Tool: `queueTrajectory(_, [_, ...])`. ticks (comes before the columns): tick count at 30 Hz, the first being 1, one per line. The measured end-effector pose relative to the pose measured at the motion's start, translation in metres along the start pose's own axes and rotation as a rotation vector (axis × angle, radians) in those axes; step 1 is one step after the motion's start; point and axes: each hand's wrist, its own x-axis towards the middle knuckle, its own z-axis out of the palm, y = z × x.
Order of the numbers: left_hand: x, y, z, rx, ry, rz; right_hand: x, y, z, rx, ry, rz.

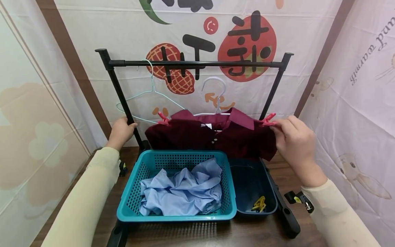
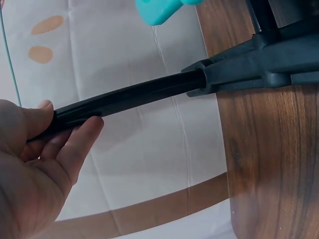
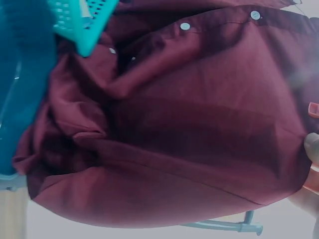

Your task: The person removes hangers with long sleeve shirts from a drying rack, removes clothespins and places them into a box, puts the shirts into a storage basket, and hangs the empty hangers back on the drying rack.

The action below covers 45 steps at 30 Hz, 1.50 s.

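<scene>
A maroon collared shirt [image 1: 197,137] is spread on a white hanger [image 1: 218,103], whose hook stands below the rail of a black rack [image 1: 197,63]. Pink clothespins [image 1: 163,118] sit at both of its shoulders. My right hand [image 1: 294,145] pinches the shirt's shoulder beside the right clothespin [image 1: 268,120]; in the right wrist view the thumb [image 3: 312,147] lies on the cloth. On the other side, my left hand [image 1: 120,132] grips the rack's left post [image 2: 134,97], fingers and thumb around it.
A teal basket [image 1: 176,218] holds crumpled light blue cloth [image 1: 185,188]. To its right, a dark blue bin [image 1: 247,178] contains yellow clothespins [image 1: 259,204]. A mint hanger [image 1: 152,90] hangs from the rail's left part. The rack's feet [image 1: 287,219] rest on the wooden table [image 1: 172,236].
</scene>
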Motion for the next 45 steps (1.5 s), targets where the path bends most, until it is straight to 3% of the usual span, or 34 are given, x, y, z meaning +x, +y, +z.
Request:
queueTrajectory(7, [0.003,-0.003,0.003,0.008,0.011,0.032,0.019,-0.006,-0.015,0.008,0.068,0.122])
queueTrajectory(12, [0.004,-0.007,0.002,0.013,0.046,0.079,0.022,-0.011,-0.021,0.014,-0.013,0.138])
queueTrajectory(18, [0.004,-0.01,0.003,-0.024,0.033,0.082,0.015,-0.013,-0.012,0.041,-0.134,0.134])
queueTrajectory(28, [0.007,-0.021,0.008,-0.06,0.011,0.063,-0.003,-0.013,0.012,0.076,-0.242,0.156])
queueTrajectory(45, [0.0,-0.019,0.007,-0.113,-0.024,0.047,-0.028,-0.02,0.032,0.163,-0.324,0.185])
